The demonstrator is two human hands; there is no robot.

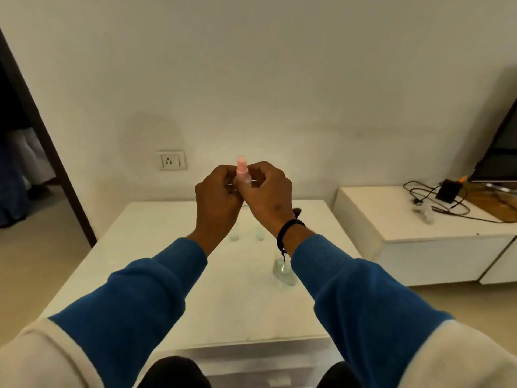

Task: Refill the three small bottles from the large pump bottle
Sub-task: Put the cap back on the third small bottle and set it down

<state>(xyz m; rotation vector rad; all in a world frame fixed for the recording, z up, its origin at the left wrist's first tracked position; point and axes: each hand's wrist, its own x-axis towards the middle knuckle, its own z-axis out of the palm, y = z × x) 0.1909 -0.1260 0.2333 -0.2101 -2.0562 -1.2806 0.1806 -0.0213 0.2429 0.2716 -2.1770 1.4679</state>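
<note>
The small bottle in hand is a slim cylinder with a pale pink cap section at the top and a clear or whitish body below; the picture is blurred at this point, so finer detail cannot be read. It stands upright, raised above the far part of the white table, and is held between both hands in front of the wall.

The left hand is curled, back of hand toward the camera, with its fingers closed around the lower part of the bottle. The right hand is likewise curled and its fingertips pinch the bottle just below the pink section. The two hands touch each other around the bottle. Both forearms extend forward from blue sleeves; a black wristband sits on the right wrist, with a loose end hanging down.

On the table, below the hands, two more small clear bottles and stand upright near each other, partly hidden by the wrists. Their fill level cannot be told. Nearer the person, just beside the right sleeve, stands the large bottle, clear, with a wider base; its upper part is hidden by the forearm, and whether it holds liquid cannot be told.

A white wall socket is mounted on the wall left of the hands. To the right stands a white cabinet carrying black cables and a dark screen.
</note>
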